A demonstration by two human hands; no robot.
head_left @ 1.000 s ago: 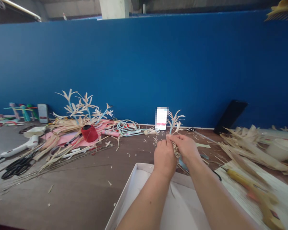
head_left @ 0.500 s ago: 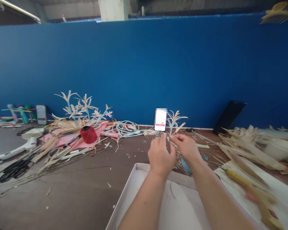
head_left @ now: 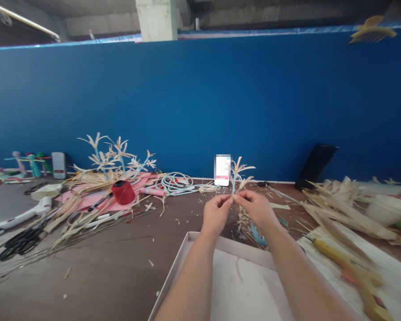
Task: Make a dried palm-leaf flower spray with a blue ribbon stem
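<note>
Dry, pale straw is what both hands are working with. The left hand and the right hand are held close together above the bench, fingertips almost touching, and both pinch the thin blue stem of a little straw flower sprig that stands up just above them. The step looks like fixing or wrapping the sprig's stem, and the next move would need small, careful finger work and a firm hold, because the straw petals look thin and easy to snap. Below the hands lies a heap of straw scraps and a curl of light blue tape. Nearer the person, at the front edge of the bench, sits a flat white box with low card walls. To the right lie long, stiff straw leaves and a yellow glue gun, blurry here. To the left, toward the back edge of the bench, stand more finished straw flowers, a round red spool of thread, a coil of pale cord, a white tool and black scissors. The brown bench is smooth and dusted with tiny bits. A blue wall runs along behind.
</note>
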